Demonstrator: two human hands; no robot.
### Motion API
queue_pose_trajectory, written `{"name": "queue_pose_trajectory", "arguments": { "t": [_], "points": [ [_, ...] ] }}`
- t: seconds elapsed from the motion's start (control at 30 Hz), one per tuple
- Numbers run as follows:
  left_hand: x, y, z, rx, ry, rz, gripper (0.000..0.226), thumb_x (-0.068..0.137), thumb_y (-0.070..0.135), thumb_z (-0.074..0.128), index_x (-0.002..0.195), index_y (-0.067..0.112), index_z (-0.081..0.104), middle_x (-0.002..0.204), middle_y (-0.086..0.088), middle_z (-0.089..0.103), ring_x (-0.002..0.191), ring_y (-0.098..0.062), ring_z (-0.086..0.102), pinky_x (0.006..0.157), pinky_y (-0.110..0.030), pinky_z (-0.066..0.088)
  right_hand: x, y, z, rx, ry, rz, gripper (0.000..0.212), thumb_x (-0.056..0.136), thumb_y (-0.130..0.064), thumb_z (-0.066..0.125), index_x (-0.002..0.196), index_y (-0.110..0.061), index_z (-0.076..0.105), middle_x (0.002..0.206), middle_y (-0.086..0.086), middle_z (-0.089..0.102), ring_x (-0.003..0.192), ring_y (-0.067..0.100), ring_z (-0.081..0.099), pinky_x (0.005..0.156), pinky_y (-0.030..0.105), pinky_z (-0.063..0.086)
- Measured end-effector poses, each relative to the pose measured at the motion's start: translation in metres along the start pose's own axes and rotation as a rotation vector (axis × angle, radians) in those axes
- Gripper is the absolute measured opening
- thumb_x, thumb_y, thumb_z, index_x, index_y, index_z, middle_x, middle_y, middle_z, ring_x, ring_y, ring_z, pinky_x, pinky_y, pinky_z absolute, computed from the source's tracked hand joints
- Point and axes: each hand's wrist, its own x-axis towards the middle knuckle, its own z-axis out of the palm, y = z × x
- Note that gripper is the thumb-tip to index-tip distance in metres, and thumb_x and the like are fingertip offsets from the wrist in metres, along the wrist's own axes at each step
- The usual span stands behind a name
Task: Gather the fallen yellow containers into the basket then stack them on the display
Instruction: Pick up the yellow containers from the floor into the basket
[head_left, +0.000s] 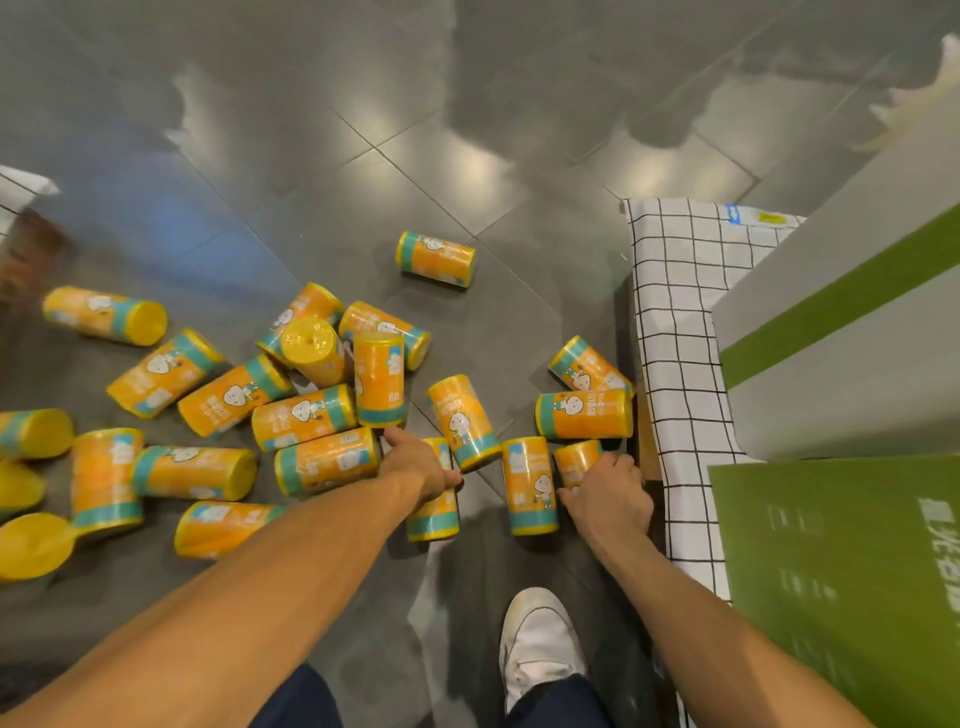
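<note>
Several yellow containers with orange and teal labels lie scattered on the grey tiled floor (467, 171), most on their sides. My left hand (418, 462) reaches down and curls over one lying container (434, 519), whose upper end it hides. My right hand (613, 496) closes on the lower end of another container (574, 457) near the display's foot. One more container (529, 486) lies between my two hands. A lone container (436, 259) lies farther off. No basket shows in the view.
The display at right is draped in a white grid-patterned cloth (685, 322), with grey and green panels (841, 332) above it. My white shoe (540, 639) stands below my right arm. A white object (21, 192) sits at the far left edge.
</note>
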Motion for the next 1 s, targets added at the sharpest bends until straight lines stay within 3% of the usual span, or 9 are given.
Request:
{"name": "queue_pose_trajectory", "arguments": {
  "t": [0.17, 0.3, 0.43, 0.53, 0.67, 0.8, 0.87, 0.93, 1.0],
  "points": [
    [-0.006, 0.004, -0.026, -0.202, -0.050, 0.055, 0.078, 0.073, 0.048, 0.088, 0.129, 0.008, 0.052, 0.121, -0.013, 0.063, 0.103, -0.031, 0.068, 0.083, -0.047, 0.061, -0.003, 0.004, -0.008, 0.385, -0.128, 0.110, 0.086, 0.078, -0.062, 0.077, 0.134, -0.011, 0.034, 0.123, 0.012, 0.055, 0.113, 0.033, 0.061, 0.088, 0.048, 0.057],
    [-0.048, 0.003, -0.082, -0.384, 0.002, 0.211, 0.040, 0.076, 0.045, 0.083, 0.100, 0.022, 0.062, 0.101, -0.003, 0.071, 0.087, -0.020, 0.071, 0.081, -0.040, 0.062, -0.027, 0.001, -0.055, 0.676, -0.189, 0.070, 0.077, 0.078, -0.061, 0.075, 0.130, -0.022, 0.035, 0.112, 0.001, 0.060, 0.100, 0.027, 0.066, 0.085, 0.047, 0.057],
    [-0.096, -0.003, -0.150, -0.506, 0.104, 0.348, 0.038, 0.075, 0.048, 0.079, 0.098, 0.020, 0.067, 0.092, -0.001, 0.074, 0.083, -0.017, 0.072, 0.072, -0.038, 0.063, -0.049, -0.034, -0.135, 0.903, -0.150, -0.134, 0.050, 0.082, -0.042, 0.076, 0.119, -0.021, 0.050, 0.103, 0.003, 0.068, 0.086, 0.017, 0.066, 0.076, 0.039, 0.056],
    [-0.136, -0.024, -0.205, -0.678, 0.193, 0.420, 0.033, 0.078, 0.045, 0.081, 0.092, 0.019, 0.067, 0.082, -0.002, 0.073, 0.073, -0.015, 0.071, 0.066, -0.028, 0.062, -0.069, -0.081, -0.208, 0.924, -0.163, -0.307, 0.045, 0.084, -0.044, 0.076, 0.113, -0.020, 0.051, 0.104, 0.004, 0.066, 0.091, 0.017, 0.066, 0.079, 0.039, 0.054],
    [-0.186, -0.076, -0.276, -0.891, 0.325, 0.493, 0.048, 0.074, 0.050, 0.082, 0.105, 0.016, 0.070, 0.094, -0.004, 0.078, 0.085, -0.017, 0.076, 0.082, -0.040, 0.063, -0.118, -0.143, -0.289, 0.940, -0.212, -0.521, 0.040, 0.089, -0.048, 0.072, 0.114, -0.023, 0.052, 0.108, 0.002, 0.066, 0.098, 0.018, 0.067, 0.084, 0.041, 0.056],
    [-0.237, -0.143, -0.320, -1.019, 0.465, 0.533, 0.011, 0.093, 0.025, 0.073, 0.089, 0.021, 0.064, 0.069, 0.014, 0.074, 0.064, 0.001, 0.070, 0.064, -0.022, 0.057, -0.184, -0.206, -0.341, 0.920, -0.278, -0.713, 0.051, 0.081, -0.056, 0.074, 0.115, -0.024, 0.053, 0.107, 0.003, 0.069, 0.096, 0.019, 0.070, 0.084, 0.041, 0.059],
    [-0.257, -0.180, -0.329, -1.053, 0.510, 0.545, 0.011, 0.093, 0.025, 0.074, 0.097, 0.018, 0.066, 0.081, 0.007, 0.078, 0.075, -0.007, 0.075, 0.071, -0.028, 0.061, -0.220, -0.237, -0.355, 0.904, -0.300, -0.801, 0.057, 0.076, -0.059, 0.075, 0.115, -0.023, 0.054, 0.105, 0.004, 0.068, 0.095, 0.021, 0.071, 0.086, 0.045, 0.060],
    [-0.274, -0.219, -0.334, -1.115, 0.540, 0.527, 0.029, 0.089, 0.032, 0.078, 0.109, 0.015, 0.067, 0.099, -0.006, 0.079, 0.090, -0.020, 0.077, 0.084, -0.043, 0.063, -0.251, -0.268, -0.358, 0.910, -0.321, -0.861, 0.061, 0.070, -0.062, 0.074, 0.114, -0.024, 0.054, 0.103, 0.003, 0.069, 0.093, 0.020, 0.070, 0.087, 0.049, 0.059],
    [-0.289, -0.262, -0.333, -1.140, 0.603, 0.475, 0.038, 0.083, 0.038, 0.081, 0.112, 0.017, 0.067, 0.102, -0.004, 0.078, 0.095, -0.021, 0.076, 0.091, -0.046, 0.061, -0.285, -0.295, -0.357, 0.882, -0.356, -0.928, 0.055, 0.078, -0.057, 0.076, 0.115, -0.022, 0.054, 0.101, 0.003, 0.068, 0.085, 0.015, 0.068, 0.077, 0.039, 0.058]
  ]
}}
